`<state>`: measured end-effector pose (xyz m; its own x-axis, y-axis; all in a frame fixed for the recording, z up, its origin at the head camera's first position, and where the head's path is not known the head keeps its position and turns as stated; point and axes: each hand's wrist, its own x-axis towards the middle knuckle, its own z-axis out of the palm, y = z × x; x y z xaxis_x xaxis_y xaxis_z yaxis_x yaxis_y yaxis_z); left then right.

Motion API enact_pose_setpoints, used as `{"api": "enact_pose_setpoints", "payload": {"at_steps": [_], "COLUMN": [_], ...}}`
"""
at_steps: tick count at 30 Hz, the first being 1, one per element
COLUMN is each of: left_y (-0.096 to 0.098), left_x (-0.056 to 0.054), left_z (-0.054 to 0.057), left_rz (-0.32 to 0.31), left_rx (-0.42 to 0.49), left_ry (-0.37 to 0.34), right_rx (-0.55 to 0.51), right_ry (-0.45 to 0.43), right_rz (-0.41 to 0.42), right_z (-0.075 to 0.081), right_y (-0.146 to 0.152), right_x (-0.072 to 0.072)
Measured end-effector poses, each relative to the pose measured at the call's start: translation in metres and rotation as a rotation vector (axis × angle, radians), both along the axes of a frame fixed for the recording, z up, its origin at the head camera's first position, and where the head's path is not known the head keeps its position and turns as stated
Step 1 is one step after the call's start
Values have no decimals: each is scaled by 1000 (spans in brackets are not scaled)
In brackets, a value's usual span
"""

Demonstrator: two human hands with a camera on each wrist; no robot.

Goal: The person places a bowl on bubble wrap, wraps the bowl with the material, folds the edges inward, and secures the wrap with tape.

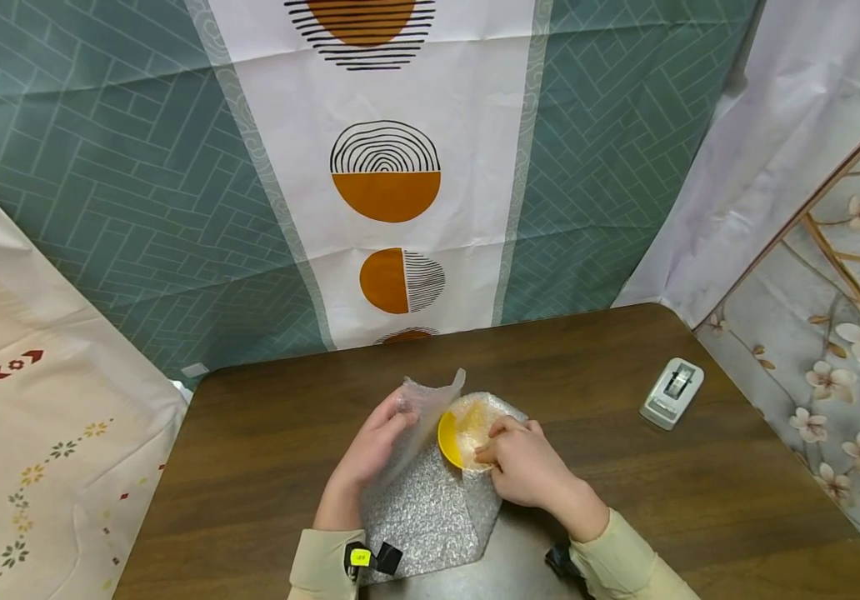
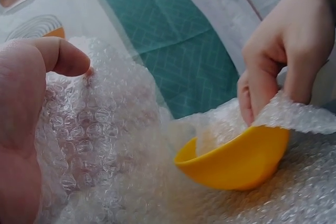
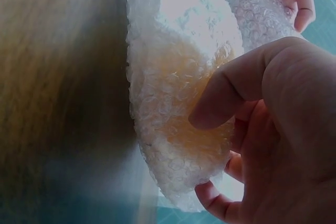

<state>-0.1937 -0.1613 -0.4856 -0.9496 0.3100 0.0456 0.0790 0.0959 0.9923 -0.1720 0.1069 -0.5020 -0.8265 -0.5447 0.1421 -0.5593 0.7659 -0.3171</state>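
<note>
On the dark wooden table (image 1: pixel 587 375), a yellow bowl (image 2: pixel 231 166) sits on a sheet of bubble wrap (image 1: pixel 422 517), between the person's two hands and closer to the right one. That right hand (image 1: pixel 527 462) is right at the bowl, its fingers bent down over the rim and holding a folded part of the wrap there; some of that wrap lies inside the bowl, with yellow showing through it. The bowl is just left of the hand's knuckles, its bare yellow side turned toward the left hand.

The left hand (image 1: pixel 372 442) stands a little apart from the bowl, to its left, and pinches a raised flap of the same wrap, which stands up between that hand and the bowl. I can't tell how firmly either hand is pressing.

Well off to the right, near the table's edge, a small white device (image 1: pixel 672 393) lies by itself. Behind the table hangs a green and white cloth (image 1: pixel 587 167) with orange half circles printed down its middle.
</note>
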Motion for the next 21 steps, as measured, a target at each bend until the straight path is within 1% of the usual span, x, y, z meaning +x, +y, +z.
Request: {"api": "enact_pose_setpoints", "payload": {"at_steps": [4, 8, 12, 17, 21], "left_y": [6, 10, 14, 20, 23], "left_x": [1, 4, 3, 2, 1], "left_z": [0, -1, -4, -5, -5], "left_rz": [-61, -108, -143, -187, -215], "left_rx": [-28, -61, -104, -174, -201], "left_ry": [13, 27, 70, 127, 125], "right_rx": [1, 1, 1, 19, 34], "right_ry": [6, 15, 13, -4, -13], "right_rz": [4, 11, 22, 65, 119], "right_z": [0, -1, 0, 4, 7], "right_y": [0, 0, 0, 3, 8], "right_x": [0, 0, 0, 0, -2]}}
